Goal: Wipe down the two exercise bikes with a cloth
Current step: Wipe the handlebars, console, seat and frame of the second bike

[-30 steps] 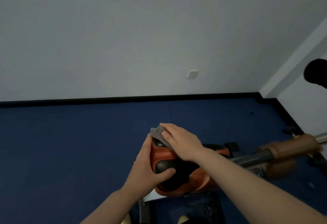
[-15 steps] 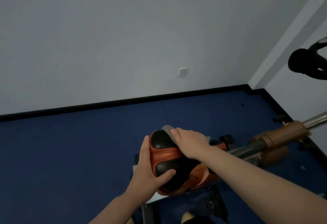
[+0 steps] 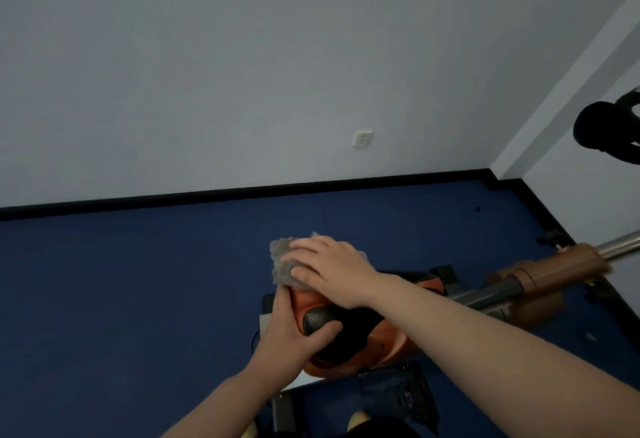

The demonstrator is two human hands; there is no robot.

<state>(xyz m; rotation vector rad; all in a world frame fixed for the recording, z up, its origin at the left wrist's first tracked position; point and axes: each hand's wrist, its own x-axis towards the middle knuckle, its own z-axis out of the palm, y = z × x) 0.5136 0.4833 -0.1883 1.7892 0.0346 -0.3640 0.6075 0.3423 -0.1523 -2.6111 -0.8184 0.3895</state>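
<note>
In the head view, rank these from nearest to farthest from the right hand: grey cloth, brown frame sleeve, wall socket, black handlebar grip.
From the right hand:
1. Grey cloth, directly under its fingers, on the seat's far end.
2. Brown frame sleeve, off to the right along the bike's post.
3. Wall socket, up on the wall behind.
4. Black handlebar grip, at the far right edge.

I've got a fuzzy grey cloth [image 3: 282,266], nappy and rough-looking. The bike seat [image 3: 332,330] under it shows smooth orange plastic with a black perforated matt pad. The frame tube [image 3: 491,294] reads as dull grey metal, its collar [image 3: 561,266] brown plastic, then a shiny steel post [image 3: 623,245]. The floor [image 3: 121,299] is matt blue, the wall [image 3: 242,56] flat painted.
</note>
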